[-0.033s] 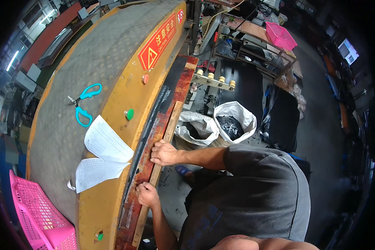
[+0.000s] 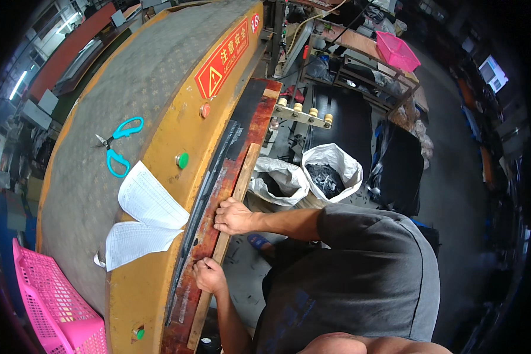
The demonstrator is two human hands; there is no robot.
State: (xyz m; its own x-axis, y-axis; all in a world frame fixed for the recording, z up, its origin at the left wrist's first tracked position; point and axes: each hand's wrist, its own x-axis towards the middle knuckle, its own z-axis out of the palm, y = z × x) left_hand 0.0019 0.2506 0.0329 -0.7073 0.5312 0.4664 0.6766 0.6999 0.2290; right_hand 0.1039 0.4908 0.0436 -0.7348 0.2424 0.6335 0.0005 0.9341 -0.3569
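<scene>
My right hand is closed, its knuckles over the wooden strip that runs along the front of a yellow machine. Lower down, my left hand is also closed, with curled fingers against the worn red-brown bed. Anything pinched in either hand is hidden. Between the bed and the yellow front lies a long dark slot with black strip-like material. An open paper booklet rests on the machine left of my hands. Teal-handled scissors lie beyond it on the patterned grey top.
Two white sacks stand past my right arm; one sack holds black scraps. A roller bracket juts from the bed's far end. Green and red buttons sit on the yellow front. A pink basket stands at lower left.
</scene>
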